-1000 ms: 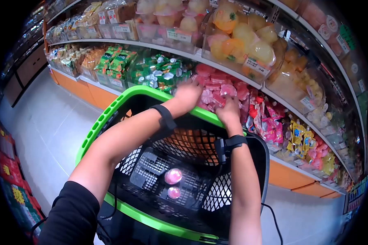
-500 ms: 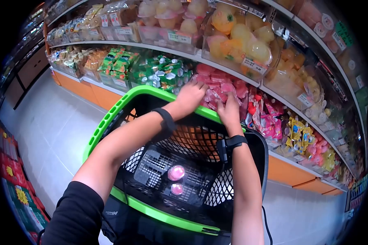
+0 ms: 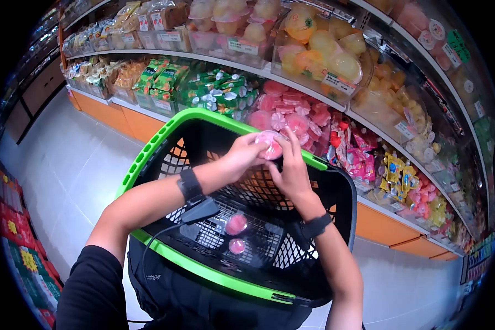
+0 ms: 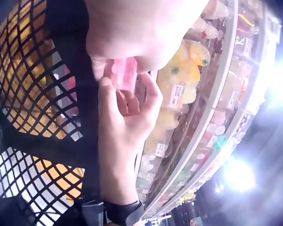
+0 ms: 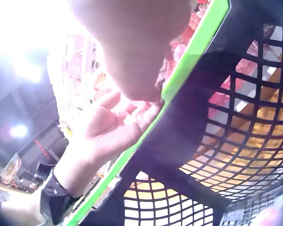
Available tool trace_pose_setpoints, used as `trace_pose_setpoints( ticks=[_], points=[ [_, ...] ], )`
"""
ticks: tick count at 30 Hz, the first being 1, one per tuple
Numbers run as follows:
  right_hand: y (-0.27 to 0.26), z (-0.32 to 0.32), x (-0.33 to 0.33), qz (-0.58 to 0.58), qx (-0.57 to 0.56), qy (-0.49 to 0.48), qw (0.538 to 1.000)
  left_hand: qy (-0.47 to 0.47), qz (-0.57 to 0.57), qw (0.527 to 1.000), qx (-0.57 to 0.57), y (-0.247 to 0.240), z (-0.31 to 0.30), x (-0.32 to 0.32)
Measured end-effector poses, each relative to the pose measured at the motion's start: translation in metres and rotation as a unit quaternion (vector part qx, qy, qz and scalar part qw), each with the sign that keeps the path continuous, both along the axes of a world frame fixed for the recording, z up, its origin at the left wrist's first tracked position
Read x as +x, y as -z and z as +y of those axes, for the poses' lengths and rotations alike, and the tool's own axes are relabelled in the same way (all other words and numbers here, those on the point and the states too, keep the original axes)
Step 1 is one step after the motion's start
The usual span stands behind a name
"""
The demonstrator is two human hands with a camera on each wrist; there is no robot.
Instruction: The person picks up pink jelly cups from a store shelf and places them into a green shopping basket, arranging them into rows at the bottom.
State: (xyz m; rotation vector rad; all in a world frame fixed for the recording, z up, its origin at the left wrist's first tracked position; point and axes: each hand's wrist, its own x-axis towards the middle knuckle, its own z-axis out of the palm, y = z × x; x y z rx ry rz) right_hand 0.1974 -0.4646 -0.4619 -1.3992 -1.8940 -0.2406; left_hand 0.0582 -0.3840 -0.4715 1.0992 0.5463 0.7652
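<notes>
Over the far rim of the shopping basket [image 3: 190, 114], my left hand [image 3: 239, 158] pinches a round pink jelly cup [image 3: 268, 147] in clear packaging. My right hand [image 3: 292, 171] meets the cup from the other side, its fingers on the cup's right edge and its thumb lower down. In the left wrist view, the pink jelly cup [image 4: 126, 74] shows between both hands, partly hidden by the left one. Two more pink cups, a larger one [image 3: 236, 224] and a smaller one [image 3: 236, 246], lie on the basket floor.
Just past the basket is a bin heaped with pink jelly cups [image 3: 297, 122]. Green packets [image 3: 217, 93] fill the bin to its left, pink and red packets [image 3: 360, 159] the one to its right. Bins of larger yellow jelly cups [image 3: 327, 47] stand on the shelf above.
Both hands have drawn back from the pink bin to above the basket's far rim, bringing a pink jelly cup between them. The two cups in the basket stay inside it.
</notes>
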Motion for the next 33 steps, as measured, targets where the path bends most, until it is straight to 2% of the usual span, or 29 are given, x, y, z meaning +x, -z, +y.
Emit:
trace_pose_setpoints(
  ticks=[1,2,3,4,5,7,8,11,13,17,18,22,25,26,27,29,32,33],
  points=[
    [0.000,-0.009,-0.006,0.065,-0.051,-0.015,0.996,-0.022,0.013,1.000,0.018,0.000,-0.004,-0.005],
    [0.002,-0.016,-0.013,0.129,-0.105,-0.031,0.986,-0.008,0.050,0.998,0.025,-0.001,-0.006,-0.014],
    [0.003,-0.023,-0.021,0.197,-0.161,-0.044,0.966,0.009,0.035,0.999,0.024,-0.002,-0.009,-0.022],
    [-0.002,-0.032,-0.032,0.359,-0.235,-0.116,0.896,0.027,0.023,0.999,0.020,-0.005,-0.016,-0.031],
    [0.005,-0.035,-0.039,0.438,-0.225,-0.134,0.860,0.048,0.011,0.999,0.015,-0.007,-0.023,-0.039],
    [0.007,-0.041,-0.043,0.543,-0.294,-0.065,0.784,0.081,0.036,0.996,-0.021,-0.001,-0.027,-0.051],
    [0.016,-0.041,-0.045,0.557,-0.293,-0.053,0.776,0.087,0.026,0.995,-0.040,0.008,-0.028,-0.053],
    [0.033,-0.039,-0.042,0.536,-0.319,-0.071,0.778,0.103,0.059,0.991,-0.060,0.019,-0.027,-0.058],
    [0.034,-0.042,-0.040,0.574,-0.332,-0.052,0.747,0.121,0.070,0.988,-0.073,0.019,-0.027,-0.060],
    [0.045,-0.045,-0.037,0.573,-0.356,0.002,0.738,0.145,0.189,0.971,-0.019,0.027,-0.021,-0.063],
    [0.049,-0.045,-0.034,0.569,-0.362,0.022,0.738,0.137,0.195,0.970,-0.042,0.033,-0.020,-0.063],
    [0.070,-0.039,-0.025,0.604,-0.426,0.031,0.672,0.137,0.235,0.959,-0.083,0.053,-0.015,-0.063],
    [0.110,-0.038,-0.022,0.570,-0.480,0.067,0.664,0.128,0.280,0.950,-0.057,0.074,-0.011,-0.060],
    [0.132,-0.039,-0.018,0.526,-0.491,0.086,0.689,0.141,0.323,0.936,-0.005,0.072,-0.009,-0.060],
    [0.153,-0.039,-0.013,0.491,-0.508,0.109,0.699,0.131,0.337,0.932,-0.021,0.066,-0.009,-0.059],
    [0.216,-0.034,0.004,0.360,-0.519,0.176,0.755,0.120,0.344,0.931,-0.028,0.066,-0.007,-0.057],
    [0.248,-0.019,0.011,0.225,-0.567,0.303,0.732,0.119,0.337,0.934,0.009,0.071,-0.005,-0.056],
    [0.249,-0.018,0.012,0.230,-0.604,0.316,0.695,0.124,0.326,0.937,0.024,0.081,-0.002,-0.055]
  ],
)
